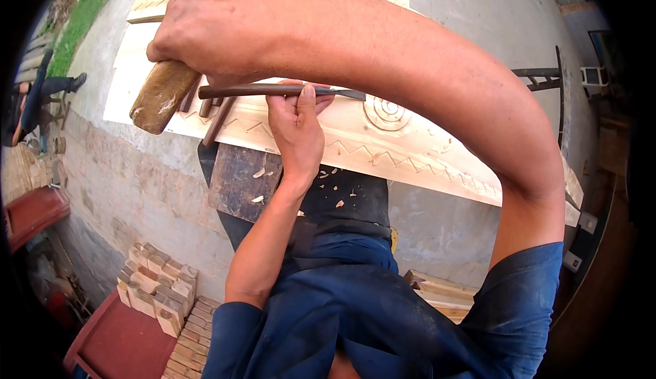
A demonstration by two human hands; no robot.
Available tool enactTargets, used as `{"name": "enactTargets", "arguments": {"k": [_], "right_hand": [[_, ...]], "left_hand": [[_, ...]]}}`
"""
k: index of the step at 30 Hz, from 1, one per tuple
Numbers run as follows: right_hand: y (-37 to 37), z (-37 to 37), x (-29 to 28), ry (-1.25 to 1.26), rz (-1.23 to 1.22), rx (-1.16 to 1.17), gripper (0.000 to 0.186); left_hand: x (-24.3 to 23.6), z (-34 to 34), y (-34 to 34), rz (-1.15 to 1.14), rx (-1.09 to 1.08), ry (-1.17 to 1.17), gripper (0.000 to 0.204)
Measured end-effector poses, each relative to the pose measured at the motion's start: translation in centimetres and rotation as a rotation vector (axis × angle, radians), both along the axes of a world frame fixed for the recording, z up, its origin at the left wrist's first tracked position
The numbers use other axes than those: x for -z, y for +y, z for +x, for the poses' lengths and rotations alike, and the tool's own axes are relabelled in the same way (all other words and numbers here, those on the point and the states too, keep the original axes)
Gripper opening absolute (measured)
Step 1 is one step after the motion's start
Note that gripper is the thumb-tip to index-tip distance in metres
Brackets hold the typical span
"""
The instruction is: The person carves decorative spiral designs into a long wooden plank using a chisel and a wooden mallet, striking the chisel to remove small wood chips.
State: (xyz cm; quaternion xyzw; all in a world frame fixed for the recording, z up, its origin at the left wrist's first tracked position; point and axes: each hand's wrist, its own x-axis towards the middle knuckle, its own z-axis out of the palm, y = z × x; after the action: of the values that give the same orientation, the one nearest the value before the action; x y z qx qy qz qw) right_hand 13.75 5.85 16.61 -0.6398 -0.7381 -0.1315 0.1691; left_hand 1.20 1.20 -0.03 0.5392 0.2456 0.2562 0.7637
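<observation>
My right arm reaches across the top of the view, and my right hand point(215, 27) is closed round a thick, worn wooden mallet point(161, 99). Below it, my left hand point(298, 130) pinches a wood chisel point(236, 91) with a dark handle. The chisel lies nearly level, its metal blade pointing right towards a carved round spiral point(387, 111) on a pale wooden board point(417, 157). Zigzag lines run along the board's near edge. Several wooden tool handles point(219, 121) lie on the board left of my left hand. My right forearm covers part of the board.
Wood chips lie on a dark block point(239, 181) and my dark-clothed lap. Stacked wooden blocks point(154, 280) rest beside a red surface point(116, 334) at lower left. Another carved board point(147, 10) lies beyond. A person's leg point(61, 85) shows at far left.
</observation>
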Motion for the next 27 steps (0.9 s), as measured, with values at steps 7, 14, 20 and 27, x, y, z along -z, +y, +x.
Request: {"name": "enactTargets", "arguments": {"k": [7,14,20,27], "right_hand": [[2.5,1.8,0.9,-0.052,0.067,0.001,0.013],[6.7,3.5,2.0,-0.361,-0.13,-0.018,0.01],[7.6,4.3,3.0,-0.228,0.033,-0.027,0.008],[7.6,4.9,2.5,-0.165,0.0,0.008,0.012]], "left_hand": [[-0.2,0.5,0.7,0.0,0.053,0.02,0.018],[0.0,1.3,1.4,0.001,0.097,0.056,0.018],[0.4,1.2,1.0,-0.04,0.084,0.051,0.019],[0.6,1.7,0.8,-0.036,0.075,0.026,0.02]]}}
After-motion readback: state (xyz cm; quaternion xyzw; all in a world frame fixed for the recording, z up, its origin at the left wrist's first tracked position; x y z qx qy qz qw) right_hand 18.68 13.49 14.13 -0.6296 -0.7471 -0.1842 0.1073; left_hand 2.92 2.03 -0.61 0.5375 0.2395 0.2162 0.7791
